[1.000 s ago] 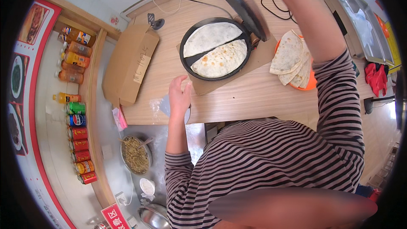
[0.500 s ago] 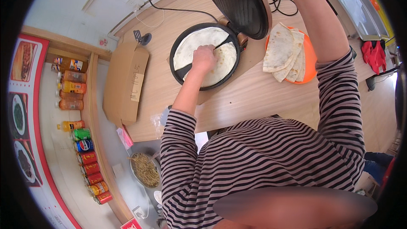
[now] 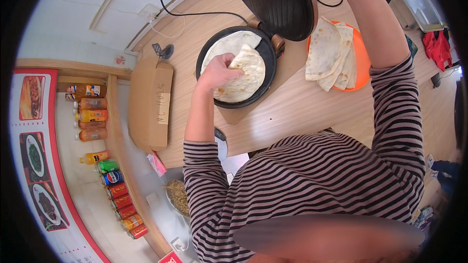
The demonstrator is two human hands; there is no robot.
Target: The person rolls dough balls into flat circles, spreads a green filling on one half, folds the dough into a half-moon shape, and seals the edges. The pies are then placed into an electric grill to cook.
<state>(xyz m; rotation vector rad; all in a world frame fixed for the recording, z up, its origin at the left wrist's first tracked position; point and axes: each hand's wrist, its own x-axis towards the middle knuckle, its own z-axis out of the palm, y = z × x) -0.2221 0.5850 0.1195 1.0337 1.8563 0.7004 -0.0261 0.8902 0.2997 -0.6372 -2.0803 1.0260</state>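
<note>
My left hand point(image 3: 219, 72) is closed on the left edge of a half-round flatbread point(image 3: 249, 80), thumb on top and fingers partly hidden. Pale with light brown spots, this flatbread lies across the round black griddle point(image 3: 268, 56). Behind it, a second, whiter flatbread point(image 3: 229, 44) rests on the left of the same cooking plate. The griddle's ribbed black lid point(image 3: 275, 0) stands raised. My right forearm point(image 3: 373, 19) stretches up past the lid's right side, and the hand itself is beyond the picture's upper edge.
Right of the griddle, several folded flatbreads point(image 3: 324, 51) lie on an orange plate point(image 3: 362, 63). A cardboard box point(image 3: 148, 107) and a black slotted spatula point(image 3: 163, 50) are on the left. A pan of chopped food point(image 3: 178, 197) sits below the table edge, near shelved bottles and cans point(image 3: 112, 178).
My left hand has shifted left and now grips the right-hand flatbread, which has moved leftward, showing more brown spots and overlapping the other one. The view has shifted slightly.
</note>
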